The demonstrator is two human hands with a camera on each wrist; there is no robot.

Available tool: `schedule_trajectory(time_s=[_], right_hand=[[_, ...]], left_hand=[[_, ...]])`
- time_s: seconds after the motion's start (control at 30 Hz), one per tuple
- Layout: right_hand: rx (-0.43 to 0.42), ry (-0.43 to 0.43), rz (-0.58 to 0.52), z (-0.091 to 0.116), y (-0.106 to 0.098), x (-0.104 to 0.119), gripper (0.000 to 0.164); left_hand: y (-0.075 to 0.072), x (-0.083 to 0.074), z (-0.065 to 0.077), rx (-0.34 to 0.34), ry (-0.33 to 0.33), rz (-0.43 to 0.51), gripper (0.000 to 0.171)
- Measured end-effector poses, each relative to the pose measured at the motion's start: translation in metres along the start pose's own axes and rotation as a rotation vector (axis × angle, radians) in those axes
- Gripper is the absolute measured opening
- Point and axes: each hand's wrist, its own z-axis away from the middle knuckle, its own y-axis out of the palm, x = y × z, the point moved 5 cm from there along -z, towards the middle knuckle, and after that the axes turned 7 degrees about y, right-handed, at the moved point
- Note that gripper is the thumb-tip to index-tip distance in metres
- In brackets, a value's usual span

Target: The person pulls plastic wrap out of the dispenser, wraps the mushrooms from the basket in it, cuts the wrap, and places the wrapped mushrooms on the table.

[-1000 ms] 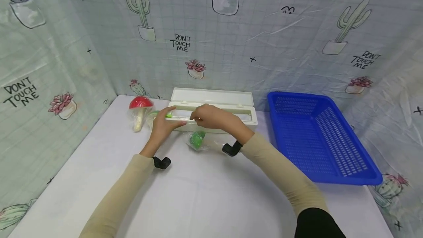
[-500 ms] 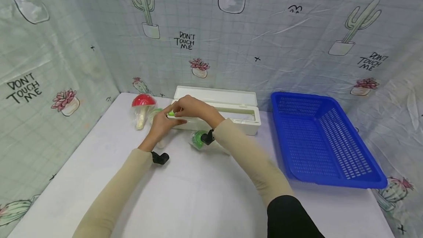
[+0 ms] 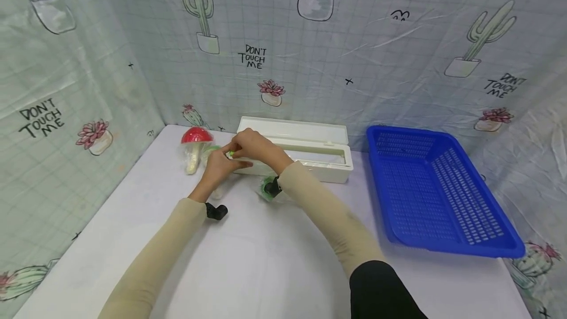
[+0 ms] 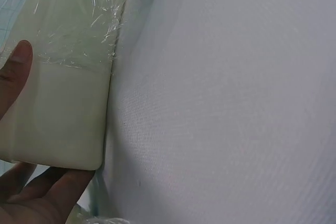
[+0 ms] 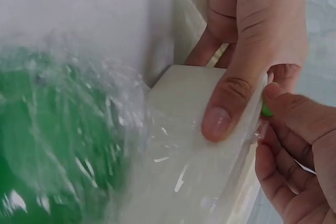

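Note:
A white cling film dispenser (image 3: pixel 310 170) lies long side toward me, its lid (image 3: pixel 297 129) raised behind it. My left hand (image 3: pixel 217 167) grips its left end, thumb on the front face in the left wrist view. At that same end, my right hand (image 3: pixel 257 147) pinches a small green slide cutter (image 5: pixel 266 109) on the dispenser's edge; much of it is hidden by fingertips. Clear film (image 5: pixel 181 179) hangs over the dispenser's front. In front, partly behind the right wrist, lies a round green thing (image 5: pixel 52 145) wrapped in film; its kind is unclear.
A film-wrapped toy mushroom (image 3: pixel 196 146) with a red cap stands at the back left. Another green wrapped thing (image 3: pixel 211 150) is partly behind the left hand. A blue plastic basket (image 3: pixel 381 196) stands on the right, with printed curtain (image 3: pixel 301 63) behind.
My right hand has moved left along the dispenser, from near its middle to the left end beside my left hand. The left hand keeps its grip. The view has shifted slightly.

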Motion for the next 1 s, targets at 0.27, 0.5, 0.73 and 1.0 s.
schedule_trajectory(time_s=[0.27,0.5,0.73,1.0], right_hand=[[0.052,-0.008,0.114,0.014,-0.010,-0.010,0.014],[0.056,-0.011,0.138,0.029,-0.010,-0.022,0.017],[-0.009,-0.003,0.089,0.029,-0.007,-0.019,0.016],[-0.055,0.051,0.159,0.021,0.000,-0.012,0.020]], left_hand=[[-0.004,0.000,-0.005,0.003,0.018,-0.057,0.084],[0.000,0.003,-0.005,0.020,0.029,-0.104,0.087],[0.000,-0.008,-0.001,0.139,0.032,-0.189,0.097],[0.010,-0.020,0.001,0.054,0.078,-0.194,0.087]])
